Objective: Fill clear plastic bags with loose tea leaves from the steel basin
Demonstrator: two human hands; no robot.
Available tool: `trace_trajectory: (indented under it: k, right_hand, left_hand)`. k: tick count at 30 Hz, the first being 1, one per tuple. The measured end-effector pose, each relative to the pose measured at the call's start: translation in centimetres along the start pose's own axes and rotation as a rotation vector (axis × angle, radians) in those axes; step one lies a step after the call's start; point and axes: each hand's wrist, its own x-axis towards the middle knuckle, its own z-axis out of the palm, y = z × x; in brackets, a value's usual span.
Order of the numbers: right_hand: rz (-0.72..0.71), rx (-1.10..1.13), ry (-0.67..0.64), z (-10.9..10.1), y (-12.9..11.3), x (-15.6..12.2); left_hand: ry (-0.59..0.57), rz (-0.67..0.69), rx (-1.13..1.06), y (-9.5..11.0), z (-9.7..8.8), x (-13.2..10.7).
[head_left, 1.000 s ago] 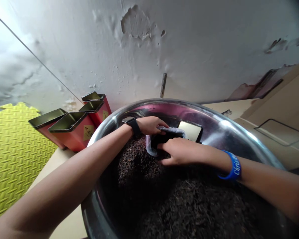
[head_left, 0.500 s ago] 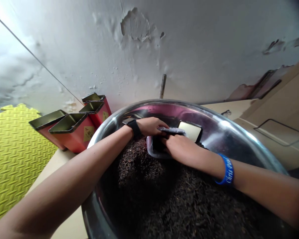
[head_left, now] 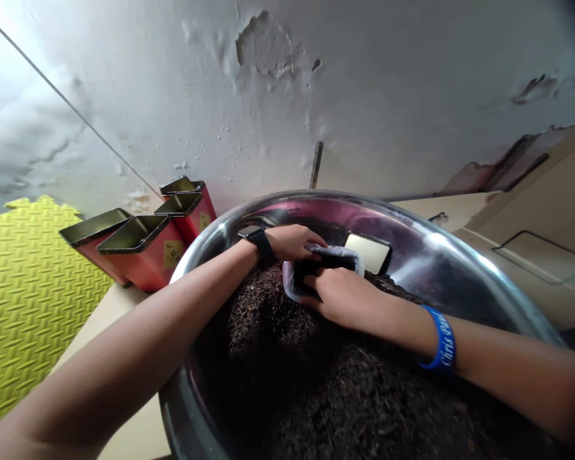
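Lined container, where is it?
In the head view, the lined container sits just right of centre in the metal basin, left hand at its far rim, right hand at its near side, pale panel to its right.

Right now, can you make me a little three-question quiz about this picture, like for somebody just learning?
1. True or false: the right hand is at the open mouth of the plastic liner.

2. Which arm wears the blue wristband, left or right?

3. Where are the red tins compared with the metal basin?
a) inside it
b) outside it, toward the picture's left
c) outside it, toward the picture's right

Key: 1. True. 2. Right. 3. b.
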Motion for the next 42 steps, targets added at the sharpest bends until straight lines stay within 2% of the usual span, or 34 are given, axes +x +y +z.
trace_trajectory:
  k: [5,8,13,17,22,29,35,42]
  right_hand:
    - [-0.045,-0.044,0.062,-0.8,-0.4,0.0]
    - [-0.192,0.067,0.094,-1.2,-1.7,-0.4]
    - [-0.507,0.426,-0.097,0.0,-3.5,-1.1]
    - [-0.525,0.598,-0.206,1.0,-3.9,-1.2]
    - [-0.607,0.713,-0.327,0.3,-4.3,-1.3]
    - [-0.732,0.690,-0.520,-1.4,-4.5,-1.3]
    - [-0.817,0.602,-0.611,-1.1,-4.6,-1.4]
    - [-0.743,0.502,-0.799,-1.9,-4.5,-1.4]
  left_hand:
    - [-0.012,-0.012,-0.018,0.1,0.0,-0.1]
    - [-0.005,-0.028,-0.003,0.2,-0.1,-0.1]
    - [-0.021,-0.040,0.014,0.5,-0.3,-0.1]
    - [-0.017,-0.042,0.006,0.5,-0.3,-0.1]
    - [-0.009,-0.044,0.003,0.5,-0.3,-0.1]
    - [-0.014,-0.045,0.013,0.4,-0.2,-0.1]
    - [-0.009,-0.056,0.028,0.6,-0.3,-0.1]
    - [-0.011,-0.059,0.029,0.6,-0.3,-0.1]
